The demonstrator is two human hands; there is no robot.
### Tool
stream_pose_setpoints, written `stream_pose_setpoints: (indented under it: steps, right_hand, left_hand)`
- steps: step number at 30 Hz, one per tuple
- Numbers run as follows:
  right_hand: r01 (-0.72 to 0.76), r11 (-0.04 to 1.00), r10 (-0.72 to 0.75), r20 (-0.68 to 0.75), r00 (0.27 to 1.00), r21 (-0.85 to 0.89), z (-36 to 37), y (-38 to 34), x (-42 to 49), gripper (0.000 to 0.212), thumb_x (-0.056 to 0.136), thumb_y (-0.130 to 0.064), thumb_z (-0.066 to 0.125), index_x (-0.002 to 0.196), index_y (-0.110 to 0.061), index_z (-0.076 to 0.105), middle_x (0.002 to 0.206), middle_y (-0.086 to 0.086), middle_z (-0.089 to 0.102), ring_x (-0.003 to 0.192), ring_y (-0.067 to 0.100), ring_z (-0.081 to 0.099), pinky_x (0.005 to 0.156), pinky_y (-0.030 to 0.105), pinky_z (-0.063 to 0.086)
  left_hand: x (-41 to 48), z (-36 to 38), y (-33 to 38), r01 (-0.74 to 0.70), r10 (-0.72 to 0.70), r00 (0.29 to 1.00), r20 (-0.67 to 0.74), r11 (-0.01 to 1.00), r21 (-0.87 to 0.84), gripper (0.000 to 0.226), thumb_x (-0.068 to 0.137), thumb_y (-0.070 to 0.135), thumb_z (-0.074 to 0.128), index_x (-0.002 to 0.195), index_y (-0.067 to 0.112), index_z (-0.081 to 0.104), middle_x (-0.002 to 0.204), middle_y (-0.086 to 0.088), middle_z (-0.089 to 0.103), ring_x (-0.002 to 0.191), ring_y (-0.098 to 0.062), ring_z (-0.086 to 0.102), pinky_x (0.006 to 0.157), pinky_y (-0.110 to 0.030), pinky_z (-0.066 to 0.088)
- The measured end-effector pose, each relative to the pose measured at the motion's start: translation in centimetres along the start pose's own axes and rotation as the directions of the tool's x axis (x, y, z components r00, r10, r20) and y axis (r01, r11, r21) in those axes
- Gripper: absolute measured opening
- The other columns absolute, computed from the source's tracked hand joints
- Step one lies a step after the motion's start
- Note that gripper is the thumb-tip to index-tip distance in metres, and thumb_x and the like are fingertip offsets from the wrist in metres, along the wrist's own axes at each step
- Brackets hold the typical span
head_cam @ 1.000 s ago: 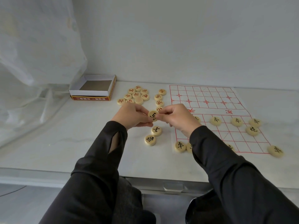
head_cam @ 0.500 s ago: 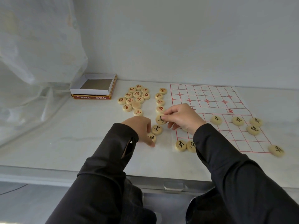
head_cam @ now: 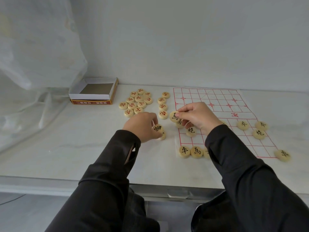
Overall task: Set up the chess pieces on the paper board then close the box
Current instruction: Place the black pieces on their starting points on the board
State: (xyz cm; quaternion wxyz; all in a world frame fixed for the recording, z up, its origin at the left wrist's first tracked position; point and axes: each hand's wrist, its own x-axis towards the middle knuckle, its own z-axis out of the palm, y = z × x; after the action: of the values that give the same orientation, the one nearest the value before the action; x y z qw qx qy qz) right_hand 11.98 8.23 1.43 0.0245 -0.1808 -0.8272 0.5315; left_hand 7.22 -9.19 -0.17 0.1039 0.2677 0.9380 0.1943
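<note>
The paper board point(head_cam: 217, 101) with red grid lines lies on the white table, right of centre. Several black-lettered wooden discs sit on its near half and along its near edge, such as the chariot disc point(head_cam: 184, 151). My right hand point(head_cam: 195, 116) pinches a black horse disc point(head_cam: 173, 116) above the board's left edge. My left hand point(head_cam: 142, 126) holds a black elephant disc point(head_cam: 158, 128) over another disc point(head_cam: 163, 136) on the table. A cluster of red-lettered discs point(head_cam: 137, 102) lies left of the board. The open box point(head_cam: 96, 91) stands at the back left.
A translucent plastic sheet point(head_cam: 33, 64) hangs at the left. A grey wall rises behind the table. The table's front edge point(head_cam: 66, 180) runs below my forearms, with a small clip point(head_cam: 178, 194) under it.
My left hand has picked the black elephant disc up off the table. My right hand, still holding the horse disc, has lifted slightly toward the board's left edge.
</note>
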Motion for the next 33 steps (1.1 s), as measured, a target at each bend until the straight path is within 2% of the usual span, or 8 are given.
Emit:
stream_pose_setpoints:
  steps: [5, 10, 13, 16, 21, 26, 29, 33]
  right_hand:
    - [-0.011, 1.000, 0.011, -0.005, 1.000, -0.016, 0.1, 0.0, 0.0, 0.012, 0.083, -0.008, 0.067, 0.095, -0.008, 0.066, 0.074, 0.007, 0.065, 0.056, 0.013, 0.058, 0.054, 0.024, 0.051]
    - [-0.019, 1.000, 0.019, -0.018, 1.000, -0.016, -0.3, 0.0, -0.2, 0.009, 0.084, -0.008, 0.067, 0.092, -0.010, 0.066, 0.073, 0.007, 0.064, 0.056, 0.013, 0.058, 0.054, 0.023, 0.052]
    - [-0.029, 0.999, 0.028, -0.020, 0.999, -0.017, -0.8, 0.4, -0.6, 0.013, 0.084, -0.007, 0.066, 0.097, -0.004, 0.066, 0.074, 0.011, 0.065, 0.061, 0.019, 0.061, 0.064, 0.030, 0.056]
    - [-0.023, 0.998, 0.022, -0.013, 1.000, -0.050, -1.6, 0.8, -1.2, 0.017, 0.085, -0.006, 0.065, 0.102, -0.003, 0.065, 0.077, 0.012, 0.065, 0.065, 0.020, 0.063, 0.073, 0.034, 0.058]
    - [-0.030, 0.996, 0.027, -0.039, 0.999, -0.081, -4.2, 1.7, -2.4, 0.021, 0.086, -0.004, 0.064, 0.107, -0.002, 0.064, 0.082, 0.013, 0.067, 0.064, 0.015, 0.063, 0.064, 0.025, 0.057]
    - [-0.055, 0.996, 0.047, -0.106, 0.993, -0.075, -6.4, 3.1, -3.8, 0.018, 0.086, -0.003, 0.063, 0.104, -0.001, 0.065, 0.081, 0.013, 0.066, 0.064, 0.016, 0.063, 0.068, 0.028, 0.058]
    - [-0.078, 0.993, 0.062, -0.162, 0.985, -0.094, -8.1, 4.3, -4.7, 0.017, 0.086, -0.001, 0.063, 0.103, -0.001, 0.065, 0.081, 0.012, 0.067, 0.064, 0.017, 0.064, 0.069, 0.031, 0.058]
    - [-0.117, 0.989, 0.094, -0.219, 0.971, -0.093, -10.5, 5.3, -5.7, 0.018, 0.083, 0.000, 0.066, 0.101, 0.001, 0.066, 0.085, 0.017, 0.069, 0.069, 0.021, 0.067, 0.071, 0.032, 0.058]
  left_hand:
    - [0.4, 0.8, 0.5, -0.020, 0.016, 0.996, 0.093, 0.999, 0.038, 0.058, 0.078, 0.038, 0.070, 0.130, 0.024, 0.048, 0.118, 0.001, 0.054, 0.099, -0.015, 0.050, 0.085, -0.026, 0.044]
    - [0.6, 1.5, 1.3, -0.050, 0.045, 0.997, 0.068, 0.996, 0.070, 0.046, 0.079, 0.038, 0.069, 0.120, 0.022, 0.057, 0.115, -0.001, 0.054, 0.097, -0.016, 0.049, 0.082, -0.025, 0.044]
    - [0.6, 1.6, 1.6, -0.020, 0.018, 0.999, 0.045, 0.999, 0.039, 0.040, 0.080, 0.035, 0.069, 0.115, 0.017, 0.061, 0.111, -0.003, 0.058, 0.093, -0.017, 0.053, 0.080, -0.024, 0.046]
    - [0.6, 1.4, 2.0, 0.036, -0.035, 0.999, 0.015, 0.996, -0.085, 0.034, 0.079, 0.031, 0.070, 0.109, 0.014, 0.065, 0.101, -0.003, 0.062, 0.079, -0.016, 0.058, 0.072, -0.022, 0.047]
    - [0.2, 1.6, 3.6, 0.054, -0.069, 0.997, -0.044, 0.959, -0.279, 0.028, 0.080, 0.032, 0.070, 0.100, 0.013, 0.066, 0.066, 0.002, 0.064, 0.061, -0.008, 0.060, 0.058, -0.014, 0.044]
    - [0.3, 1.9, 7.8, 0.018, -0.051, 0.997, -0.063, 0.898, -0.440, 0.021, 0.077, 0.028, 0.074, 0.091, 0.015, 0.066, 0.068, 0.001, 0.067, 0.065, -0.009, 0.065, 0.055, -0.012, 0.044]
    - [-0.1, 3.5, 10.7, -0.007, -0.026, 0.998, -0.060, 0.870, -0.493, 0.018, 0.077, 0.027, 0.074, 0.088, 0.014, 0.067, 0.072, -0.003, 0.069, 0.068, -0.014, 0.067, 0.063, -0.019, 0.052]
    - [-0.3, 5.1, 13.8, -0.053, -0.052, 0.987, -0.155, 0.799, -0.600, 0.018, 0.077, 0.024, 0.074, 0.091, 0.015, 0.068, 0.073, 0.000, 0.065, 0.061, -0.010, 0.062, 0.060, -0.016, 0.049]
